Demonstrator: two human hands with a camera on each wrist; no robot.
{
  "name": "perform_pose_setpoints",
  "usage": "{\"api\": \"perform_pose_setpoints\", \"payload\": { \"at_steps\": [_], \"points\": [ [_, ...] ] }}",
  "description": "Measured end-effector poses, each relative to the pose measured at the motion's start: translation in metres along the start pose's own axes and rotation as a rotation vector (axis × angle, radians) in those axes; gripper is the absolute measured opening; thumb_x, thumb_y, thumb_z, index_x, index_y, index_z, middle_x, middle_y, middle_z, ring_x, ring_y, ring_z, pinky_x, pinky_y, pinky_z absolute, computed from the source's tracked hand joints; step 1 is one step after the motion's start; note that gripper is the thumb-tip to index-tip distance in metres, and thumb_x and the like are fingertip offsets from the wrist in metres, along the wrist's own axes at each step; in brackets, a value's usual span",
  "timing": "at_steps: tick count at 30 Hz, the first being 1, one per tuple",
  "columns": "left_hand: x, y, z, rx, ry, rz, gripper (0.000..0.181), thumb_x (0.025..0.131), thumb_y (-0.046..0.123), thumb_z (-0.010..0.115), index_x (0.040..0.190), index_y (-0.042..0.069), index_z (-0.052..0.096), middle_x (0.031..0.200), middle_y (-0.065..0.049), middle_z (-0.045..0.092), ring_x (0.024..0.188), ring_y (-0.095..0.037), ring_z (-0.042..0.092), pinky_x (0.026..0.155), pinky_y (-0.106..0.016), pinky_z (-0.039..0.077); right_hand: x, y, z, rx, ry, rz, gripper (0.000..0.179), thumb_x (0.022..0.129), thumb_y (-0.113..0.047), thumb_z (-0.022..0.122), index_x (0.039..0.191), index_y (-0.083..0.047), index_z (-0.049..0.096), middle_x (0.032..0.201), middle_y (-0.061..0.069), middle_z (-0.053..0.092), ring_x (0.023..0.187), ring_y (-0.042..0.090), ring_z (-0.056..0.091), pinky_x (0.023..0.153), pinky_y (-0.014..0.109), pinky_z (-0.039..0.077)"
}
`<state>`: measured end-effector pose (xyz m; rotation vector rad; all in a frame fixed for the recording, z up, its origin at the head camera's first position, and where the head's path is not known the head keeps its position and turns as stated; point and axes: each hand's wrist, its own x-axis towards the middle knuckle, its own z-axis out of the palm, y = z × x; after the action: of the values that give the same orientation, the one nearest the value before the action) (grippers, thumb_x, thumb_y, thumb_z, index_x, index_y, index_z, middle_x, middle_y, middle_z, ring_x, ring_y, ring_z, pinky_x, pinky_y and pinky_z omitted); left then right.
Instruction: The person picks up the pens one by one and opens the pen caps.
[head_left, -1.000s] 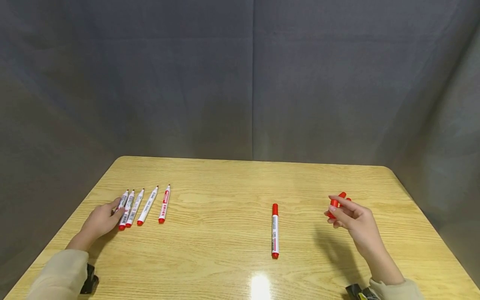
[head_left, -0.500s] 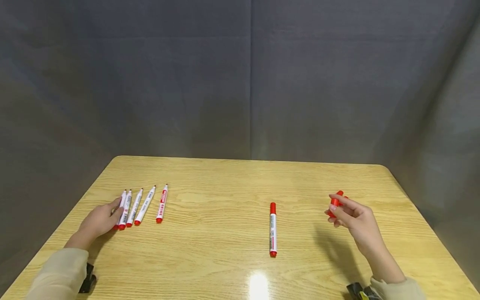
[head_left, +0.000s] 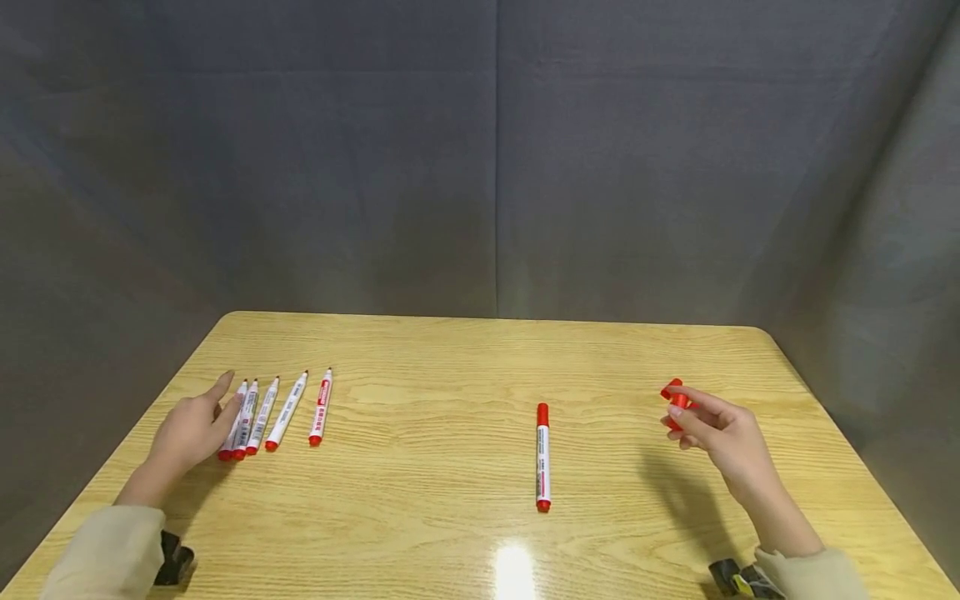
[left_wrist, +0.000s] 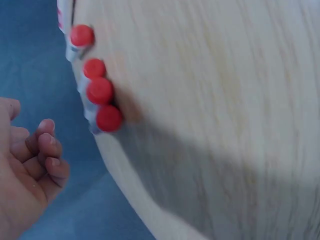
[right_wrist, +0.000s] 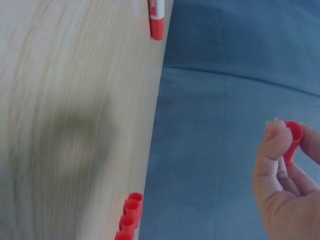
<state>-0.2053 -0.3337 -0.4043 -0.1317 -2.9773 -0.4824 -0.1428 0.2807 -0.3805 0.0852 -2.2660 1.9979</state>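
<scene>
At the table's left, several uncapped white markers (head_left: 258,425) lie in a fanned row, dark tips pointing away and red ends (left_wrist: 109,118) nearest me. My left hand (head_left: 187,427) hovers beside the leftmost one, index finger extended and thumb near the marker. In the left wrist view that hand (left_wrist: 31,172) holds nothing and its fingers are loosely bent. Over on the right, my right hand (head_left: 733,437) pinches a red marker cap (head_left: 678,410) between thumb and finger. The right wrist view shows this cap's hollow end (right_wrist: 295,131) facing up.
One capped marker (head_left: 543,458) lies right of the table's middle, red cap on the far end. Several loose red caps (right_wrist: 131,207) stand in a row on the table near the right hand, partly hidden by it in the head view. Grey curtains surround the wooden table (head_left: 420,517).
My left hand has let go of the leftmost marker, its fingers spreading and lifting off to the left. The right hand still holds the cap and has shifted slightly right.
</scene>
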Motion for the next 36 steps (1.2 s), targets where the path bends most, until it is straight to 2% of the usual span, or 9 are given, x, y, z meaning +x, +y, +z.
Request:
{"api": "perform_pose_setpoints", "payload": {
  "at_steps": [4, 10, 16, 22, 25, 27, 29, 32, 36],
  "points": [
    [-0.003, 0.014, -0.005, -0.036, 0.050, 0.059, 0.054, 0.098, 0.028, 0.037, 0.136, -0.010, 0.031, 0.054, -0.002, 0.038, 0.044, -0.014, 0.032, 0.041, -0.029, 0.026, 0.002, 0.003, -0.006, -0.002, 0.003, 0.012, 0.023, 0.086, -0.009, 0.062, 0.099, -0.028, 0.064, 0.079, -0.003, 0.066, 0.064, 0.012, 0.062, 0.058, 0.022, 0.050],
    [-0.005, 0.031, -0.006, -0.054, 0.131, 0.142, 0.049, 0.097, 0.023, 0.041, 0.134, -0.010, 0.037, 0.050, 0.001, 0.034, 0.042, -0.010, 0.027, 0.040, -0.026, 0.024, 0.006, 0.009, -0.016, -0.031, 0.008, 0.036, 0.021, 0.087, -0.012, 0.062, 0.100, -0.028, 0.063, 0.079, -0.004, 0.066, 0.064, 0.011, 0.062, 0.058, 0.022, 0.050],
    [-0.010, 0.043, -0.004, -0.083, 0.167, 0.173, 0.048, 0.097, 0.023, 0.043, 0.133, -0.008, 0.039, 0.051, 0.003, 0.034, 0.042, -0.009, 0.027, 0.040, -0.025, 0.025, 0.012, 0.016, -0.026, -0.147, 0.005, 0.060, 0.034, 0.088, -0.015, 0.061, 0.119, -0.002, 0.056, 0.078, -0.007, 0.064, 0.065, 0.010, 0.062, 0.060, 0.024, 0.051],
    [-0.018, 0.053, -0.004, -0.118, 0.201, 0.207, 0.047, 0.096, 0.020, 0.046, 0.133, -0.007, 0.040, 0.048, 0.006, 0.033, 0.041, -0.006, 0.024, 0.041, -0.024, 0.025, 0.016, 0.024, -0.037, -0.170, -0.006, 0.093, 0.029, 0.088, -0.017, 0.061, 0.117, -0.009, 0.058, 0.081, -0.005, 0.065, 0.066, 0.013, 0.062, 0.060, 0.026, 0.051],
    [-0.021, 0.059, -0.005, -0.142, 0.225, 0.237, 0.045, 0.095, 0.017, 0.047, 0.133, -0.007, 0.041, 0.048, 0.007, 0.032, 0.040, -0.004, 0.023, 0.041, -0.024, 0.025, 0.019, 0.028, -0.042, -0.198, -0.015, 0.099, 0.045, 0.089, -0.018, 0.060, 0.126, 0.006, 0.049, 0.081, -0.005, 0.065, 0.066, 0.014, 0.063, 0.060, 0.027, 0.052],
    [-0.022, 0.062, -0.006, -0.156, 0.239, 0.254, 0.045, 0.095, 0.017, 0.047, 0.133, -0.006, 0.041, 0.048, 0.008, 0.032, 0.041, -0.004, 0.023, 0.047, -0.027, 0.033, 0.021, 0.031, -0.044, -0.198, -0.010, 0.106, 0.051, 0.089, -0.016, 0.059, 0.127, 0.014, 0.043, 0.080, -0.002, 0.065, 0.065, 0.015, 0.063, 0.059, 0.027, 0.052],
    [-0.023, 0.065, -0.007, -0.168, 0.245, 0.268, 0.044, 0.095, 0.016, 0.048, 0.132, -0.006, 0.042, 0.048, 0.008, 0.032, 0.041, -0.004, 0.024, 0.065, -0.037, 0.045, 0.022, 0.032, -0.046, -0.225, -0.014, 0.110, 0.053, 0.090, -0.016, 0.058, 0.127, 0.017, 0.039, 0.081, -0.002, 0.064, 0.065, 0.014, 0.063, 0.059, 0.026, 0.052],
    [-0.024, 0.070, -0.008, -0.178, 0.251, 0.286, 0.044, 0.094, 0.015, 0.049, 0.132, -0.006, 0.042, 0.049, 0.008, 0.032, 0.042, -0.004, 0.024, 0.077, -0.051, 0.038, 0.023, 0.032, -0.049, -0.262, -0.004, 0.128, 0.053, 0.090, -0.014, 0.058, 0.128, 0.017, 0.038, 0.082, 0.001, 0.064, 0.065, 0.013, 0.063, 0.060, 0.026, 0.052],
    [-0.025, 0.076, -0.011, -0.183, 0.270, 0.314, 0.044, 0.092, 0.011, 0.052, 0.131, -0.007, 0.044, 0.050, 0.010, 0.031, 0.043, -0.003, 0.023, 0.064, -0.044, 0.034, 0.026, 0.034, -0.053, -0.315, -0.011, 0.136, 0.054, 0.091, -0.012, 0.056, 0.130, 0.019, 0.034, 0.084, 0.003, 0.063, 0.067, 0.013, 0.064, 0.062, 0.027, 0.052]
  ]
}}
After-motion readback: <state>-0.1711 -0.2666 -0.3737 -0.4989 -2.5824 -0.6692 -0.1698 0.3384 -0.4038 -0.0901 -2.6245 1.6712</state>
